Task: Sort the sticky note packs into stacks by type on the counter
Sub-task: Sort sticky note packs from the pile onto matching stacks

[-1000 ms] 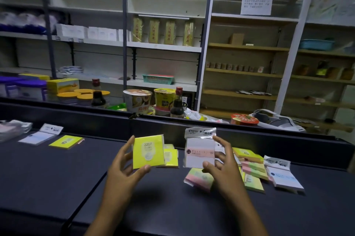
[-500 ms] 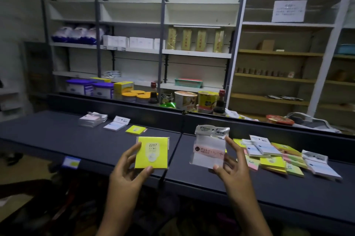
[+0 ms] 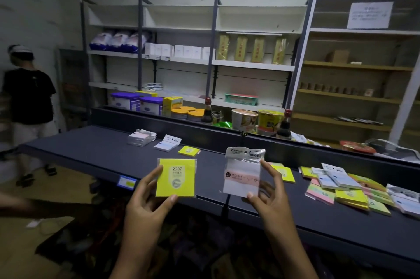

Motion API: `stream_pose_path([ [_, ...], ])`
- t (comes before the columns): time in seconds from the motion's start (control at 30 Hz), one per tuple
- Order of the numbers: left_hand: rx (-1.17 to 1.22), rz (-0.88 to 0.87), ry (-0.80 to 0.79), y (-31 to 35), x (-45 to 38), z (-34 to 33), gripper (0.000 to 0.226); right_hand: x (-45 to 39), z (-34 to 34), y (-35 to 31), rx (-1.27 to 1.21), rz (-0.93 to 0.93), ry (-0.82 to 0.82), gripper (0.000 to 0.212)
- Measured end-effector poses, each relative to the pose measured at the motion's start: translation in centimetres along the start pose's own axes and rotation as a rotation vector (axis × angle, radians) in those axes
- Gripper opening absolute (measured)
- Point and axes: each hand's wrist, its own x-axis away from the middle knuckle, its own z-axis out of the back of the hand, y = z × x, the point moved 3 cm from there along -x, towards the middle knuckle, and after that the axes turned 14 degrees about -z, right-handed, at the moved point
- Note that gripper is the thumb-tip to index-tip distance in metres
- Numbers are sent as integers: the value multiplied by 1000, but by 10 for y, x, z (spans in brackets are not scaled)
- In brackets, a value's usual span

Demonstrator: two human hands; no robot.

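Left hand (image 3: 145, 197) pinches a yellow sticky note pack (image 3: 176, 177); right hand (image 3: 270, 192) pinches a clear-bagged white pack (image 3: 242, 173). Light fingertip grips risk dropping either before the surface (image 3: 95, 153).

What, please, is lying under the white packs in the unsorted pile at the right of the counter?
Under the white packs lie yellow packs and pastel pink-and-green packs, partly covered. How many are buried beneath cannot be seen.
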Motion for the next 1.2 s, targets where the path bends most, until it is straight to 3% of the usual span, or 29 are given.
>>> stream_pose_path([
  [0.6,-123,-75,-31,-66,-106,14,64,-110,-55,10,-5,58,-62,74],
  [1.2,-253,-8,-435,-262,-283,4,61,-252,-146,29,57,55,175,77],
])
